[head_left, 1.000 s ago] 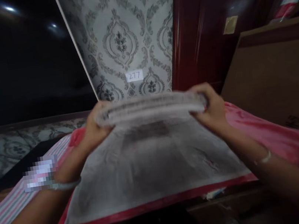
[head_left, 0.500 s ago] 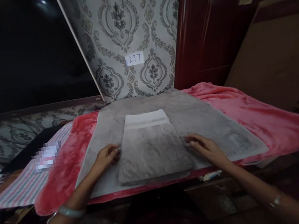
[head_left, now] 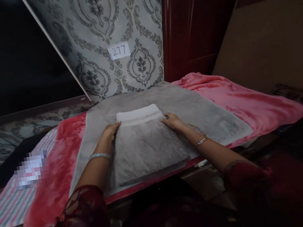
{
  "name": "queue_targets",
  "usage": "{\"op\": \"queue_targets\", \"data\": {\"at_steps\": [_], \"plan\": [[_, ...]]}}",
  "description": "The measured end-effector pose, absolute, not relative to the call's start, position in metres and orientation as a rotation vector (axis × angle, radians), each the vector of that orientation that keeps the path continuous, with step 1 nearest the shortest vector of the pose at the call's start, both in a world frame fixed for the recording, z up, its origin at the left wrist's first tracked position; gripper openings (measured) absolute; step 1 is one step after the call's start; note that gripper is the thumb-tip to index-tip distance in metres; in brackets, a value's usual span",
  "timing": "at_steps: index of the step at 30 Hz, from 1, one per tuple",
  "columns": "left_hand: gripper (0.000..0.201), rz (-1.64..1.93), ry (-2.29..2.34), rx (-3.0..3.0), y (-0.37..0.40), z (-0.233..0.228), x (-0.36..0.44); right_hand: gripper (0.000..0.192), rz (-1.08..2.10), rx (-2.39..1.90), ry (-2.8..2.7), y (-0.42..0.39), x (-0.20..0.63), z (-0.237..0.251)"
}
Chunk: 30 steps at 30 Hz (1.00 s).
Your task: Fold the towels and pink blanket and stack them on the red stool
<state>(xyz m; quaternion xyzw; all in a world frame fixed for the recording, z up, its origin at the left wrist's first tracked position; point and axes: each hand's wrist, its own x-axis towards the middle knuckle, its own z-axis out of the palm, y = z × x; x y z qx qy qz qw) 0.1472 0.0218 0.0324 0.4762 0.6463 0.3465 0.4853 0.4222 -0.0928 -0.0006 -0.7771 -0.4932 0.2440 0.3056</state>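
A folded grey towel (head_left: 146,146) with a white band at its far end lies on a larger spread grey towel (head_left: 199,110). My left hand (head_left: 110,131) rests on the folded towel's far left corner. On the far right corner sits my right hand (head_left: 172,120). Both hands lie with fingers curled over the towel's side edges, near the white band. Whether they pinch the fabric or only press on it does not show. Each wrist wears a thin bangle.
A pink fleece blanket (head_left: 240,100) covers the surface under the towels. A striped cloth (head_left: 8,203) lies at the left. A patterned wall panel with a "277" label (head_left: 118,51) stands behind, a dark red door (head_left: 189,24) beside it, a brown cardboard box (head_left: 274,38) at right.
One second ago both hands held the towel's folded edge up; then it lay flat, folded, with my hands at its near sides. Now my hands have slid forward to its far corners.
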Motion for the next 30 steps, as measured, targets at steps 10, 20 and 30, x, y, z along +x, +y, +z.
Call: {"op": "queue_targets", "data": {"at_steps": [10, 20, 30], "plan": [[0.024, 1.001, 1.606, 1.232, 0.021, 0.009, 0.153, 0.032, 0.581, -2.138, -1.279, -0.109, 0.423, -0.012], [0.037, 0.836, 1.531, 1.171, 0.034, 0.020, 0.145, 0.028, 0.938, -1.961, -1.069, -0.101, 0.427, 0.004], [0.034, 0.817, 1.157, 1.058, 0.030, 0.017, 0.142, 0.020, 1.305, -1.476, -0.970, -0.097, 0.430, 0.003]]}}
